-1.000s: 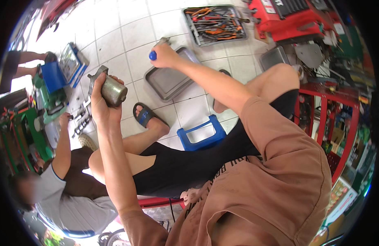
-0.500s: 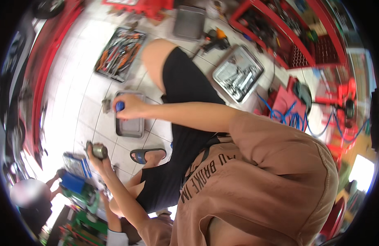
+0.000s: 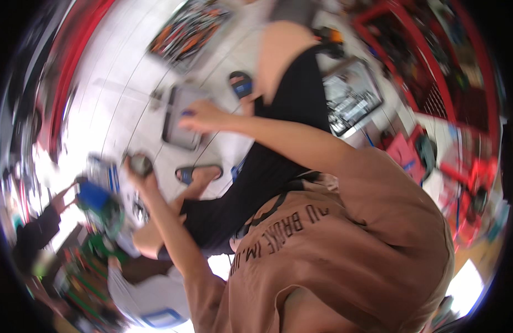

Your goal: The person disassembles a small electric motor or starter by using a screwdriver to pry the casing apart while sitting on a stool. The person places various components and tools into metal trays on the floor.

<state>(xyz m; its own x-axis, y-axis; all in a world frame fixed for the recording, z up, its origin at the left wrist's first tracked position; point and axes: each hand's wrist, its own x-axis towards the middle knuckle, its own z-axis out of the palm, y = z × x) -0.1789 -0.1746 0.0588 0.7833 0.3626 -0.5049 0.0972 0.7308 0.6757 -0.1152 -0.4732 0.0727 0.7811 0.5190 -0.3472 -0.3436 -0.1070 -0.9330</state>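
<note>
My left hand (image 3: 141,176) is closed around a round, dull metallic cylindrical part (image 3: 140,164), whose exact kind I cannot make out. It is raised over the floor at the left. My right hand (image 3: 206,116) is closed on a tool with a blue handle (image 3: 187,113); only the handle's rounded end shows, and the rest is hidden or blurred. Beneath and beyond that hand lies a grey metal tray (image 3: 182,100) on the tiles. The two hands are apart from each other.
A tray of orange-handled tools (image 3: 190,30) lies on the floor at the far side. Right of my knee is a tray of shiny wrenches (image 3: 351,100). A red tool rack (image 3: 417,61) stands at the far right. Other people (image 3: 151,294) are at the lower left.
The view has shifted and blurred. My right hand now appears nearer the tray's right edge, still holding the blue handle. My left hand keeps the metallic part, its round end turned more toward me.
</note>
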